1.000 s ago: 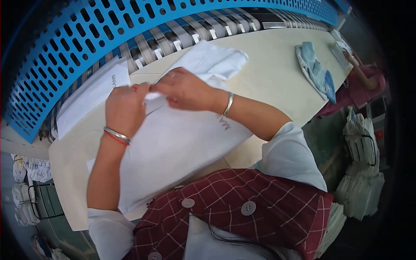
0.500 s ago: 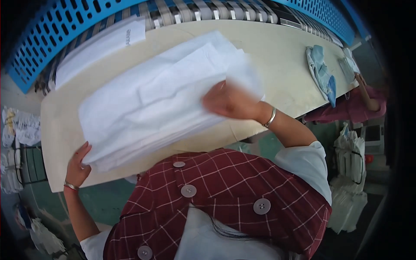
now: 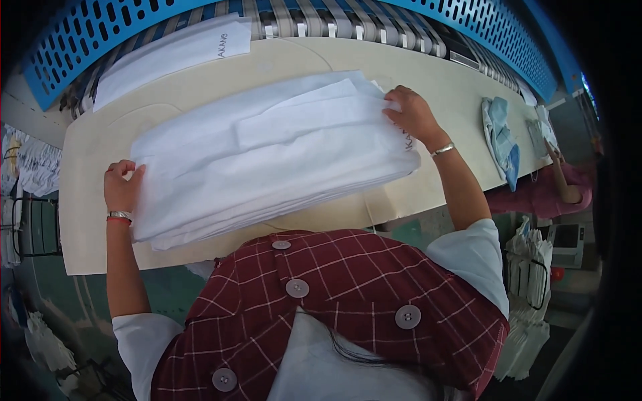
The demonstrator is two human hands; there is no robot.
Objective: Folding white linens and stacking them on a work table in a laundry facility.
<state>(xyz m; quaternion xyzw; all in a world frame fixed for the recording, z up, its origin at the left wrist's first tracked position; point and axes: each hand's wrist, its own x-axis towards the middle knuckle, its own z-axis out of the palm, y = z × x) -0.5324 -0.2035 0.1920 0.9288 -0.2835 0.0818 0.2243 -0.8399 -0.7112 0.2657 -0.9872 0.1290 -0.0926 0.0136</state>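
A stack of folded white cloth (image 3: pixel 267 157) lies slantwise on the table in front of me, its layers showing along the near edge. The top layer is wrinkled, with a smaller folded flap across its far side. At the stack's left end, my left hand (image 3: pixel 122 188) has its fingers curled, thumb and fingertips closed at the cloth's edge. My right hand (image 3: pixel 416 119) pinches the far right corner of the top cloth. Dark lettering shows on the cloth just below that hand.
The cream table (image 3: pixel 441 80) borders a machine with grey belts (image 3: pixel 328 25) and a blue perforated panel (image 3: pixel 134 30). Another white folded cloth (image 3: pixel 174 57) lies at the far left. Light-blue cloths (image 3: pixel 498 137) rest at right, near a person in pink (image 3: pixel 552 190). White fabric hangs on racks.
My right hand has moved from sweeping over the cloth to its far right corner, which it now pinches. The left hand has shifted farther up the left edge, fingers more curled.
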